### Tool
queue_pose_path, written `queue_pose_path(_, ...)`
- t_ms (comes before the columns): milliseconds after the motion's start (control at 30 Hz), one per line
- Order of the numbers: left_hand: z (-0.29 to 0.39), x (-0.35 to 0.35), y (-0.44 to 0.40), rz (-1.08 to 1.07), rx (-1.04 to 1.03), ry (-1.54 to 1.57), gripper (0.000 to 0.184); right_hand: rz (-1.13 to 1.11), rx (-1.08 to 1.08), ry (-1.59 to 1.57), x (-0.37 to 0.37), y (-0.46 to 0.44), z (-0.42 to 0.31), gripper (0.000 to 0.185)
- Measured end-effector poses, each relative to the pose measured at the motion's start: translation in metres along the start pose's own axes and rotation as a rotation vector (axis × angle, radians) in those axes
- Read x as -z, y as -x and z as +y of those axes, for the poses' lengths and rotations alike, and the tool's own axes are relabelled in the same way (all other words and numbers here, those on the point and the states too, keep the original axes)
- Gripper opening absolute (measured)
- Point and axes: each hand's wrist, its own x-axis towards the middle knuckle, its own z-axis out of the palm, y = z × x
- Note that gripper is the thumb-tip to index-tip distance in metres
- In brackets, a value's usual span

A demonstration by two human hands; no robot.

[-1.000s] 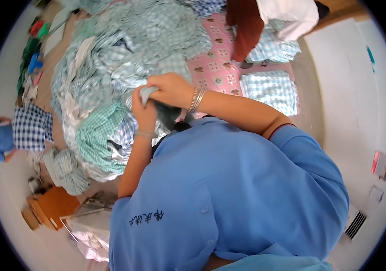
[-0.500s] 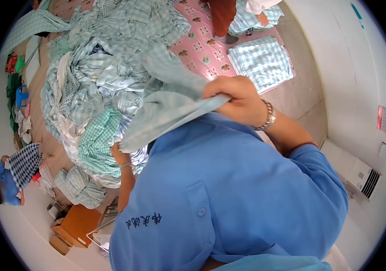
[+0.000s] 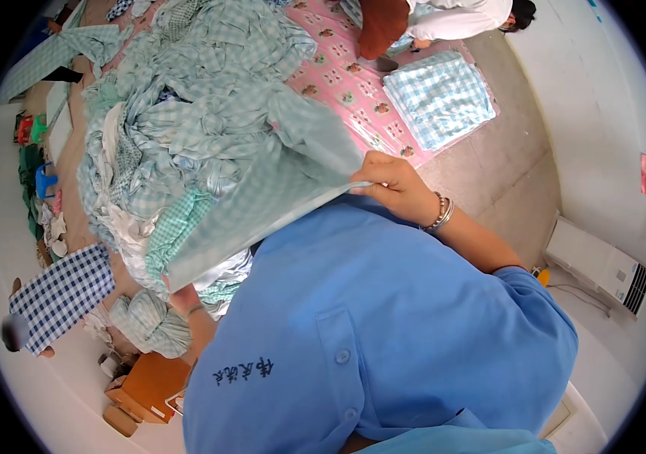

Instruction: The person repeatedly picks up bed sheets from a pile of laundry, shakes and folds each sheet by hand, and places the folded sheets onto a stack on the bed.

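A pale green checked sheet (image 3: 277,189) is stretched between my two hands in front of my chest. My right hand (image 3: 399,188) pinches its near edge at the right. At the left, my left hand (image 3: 184,301) is closed on the other end of that edge, its fingers partly hidden and slightly blurred. The far part of the sheet drapes onto a large heap of crumpled checked cloths (image 3: 209,68). Below the sheet, near my left hand, lie a brighter green checked cloth (image 3: 179,219) and white cloths (image 3: 128,219).
A folded blue-and-white checked stack (image 3: 444,98) lies on a pink patterned sheet (image 3: 342,83). A person in white (image 3: 463,23) bends beside it. Another person at left holds up a navy checked cloth (image 3: 66,295). A cloth bundle (image 3: 149,321), brown box (image 3: 147,386) and white appliance (image 3: 595,261) stand around.
My hands have moved farther apart, pulling the sheet's edge straighter; my left hand went down and left. The person at left has spread the navy checked cloth wider.
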Motion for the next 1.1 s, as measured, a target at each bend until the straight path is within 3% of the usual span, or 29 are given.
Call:
queue_pose_path(100,-0.009,0.048,-0.03,0.316,-0.41,-0.178,0.04,-0.09,-0.157,-0.209,-0.003,0.003,-0.003,0.007)
queue_pose_path(233,-0.015,0.082,-0.028,0.807,-0.303,-0.4,0.04,-0.086,-0.064,-0.137,0.012,-0.003,0.0,0.006)
queue_pose_path(367,0.0,0.083,-0.024,0.877,-0.279,-0.466,0.041,0.063,-0.063,-0.067,0.047,-0.013,-0.005,0.005)
queue_pose_path(467,0.028,0.038,-0.057,0.582,-0.404,-0.407,0.041,0.11,-0.019,-0.021,0.047,-0.023,-0.003,0.005)
queue_pose_path(533,0.036,-0.053,-0.071,0.116,-0.393,-0.381,0.041,0.005,0.003,0.021,0.035,-0.038,-0.003,0.006)
queue_pose_path(567,0.019,-0.153,-0.035,-0.155,-0.272,-0.462,0.044,-0.042,0.093,0.007,0.024,-0.046,0.0,0.009)
queue_pose_path(633,-0.027,-0.279,0.013,-0.47,-0.28,-0.756,0.035,-0.153,0.104,-0.078,-0.005,-0.058,-0.003,0.011)
queue_pose_path(700,-0.086,-0.345,0.072,-0.825,-0.15,-1.198,0.028,-0.193,0.106,-0.113,-0.025,-0.072,-0.008,0.011)
queue_pose_path(733,-0.117,-0.354,0.09,-1.13,-0.202,-1.346,0.027,-0.223,0.106,-0.151,-0.029,-0.075,-0.01,0.011)
queue_pose_path(767,-0.146,-0.358,0.104,-1.404,-0.464,-1.374,0.024,-0.215,0.113,-0.15,-0.028,-0.077,-0.012,0.011)
queue_pose_path(867,-0.182,-0.352,0.106,-1.441,-0.479,-1.421,0.017,-0.206,0.068,-0.067,-0.016,-0.078,-0.012,0.012)
queue_pose_path(933,-0.181,-0.356,0.113,-1.29,-0.477,-1.367,0.007,-0.253,-0.156,0.083,-0.001,-0.069,-0.007,0.013)
queue_pose_path(967,-0.181,-0.357,0.111,-1.283,-0.533,-1.361,0.003,-0.249,-0.161,0.076,-0.001,-0.064,0.006,0.013)
queue_pose_path(1033,-0.176,-0.368,0.125,-1.313,-0.524,-1.372,0.003,0.036,-0.006,0.253,-0.015,-0.054,0.054,0.017)
queue_pose_path(1100,-0.175,-0.378,0.136,-1.382,-0.573,-1.332,0.002,0.161,0.006,0.33,-0.02,-0.054,0.086,0.017)
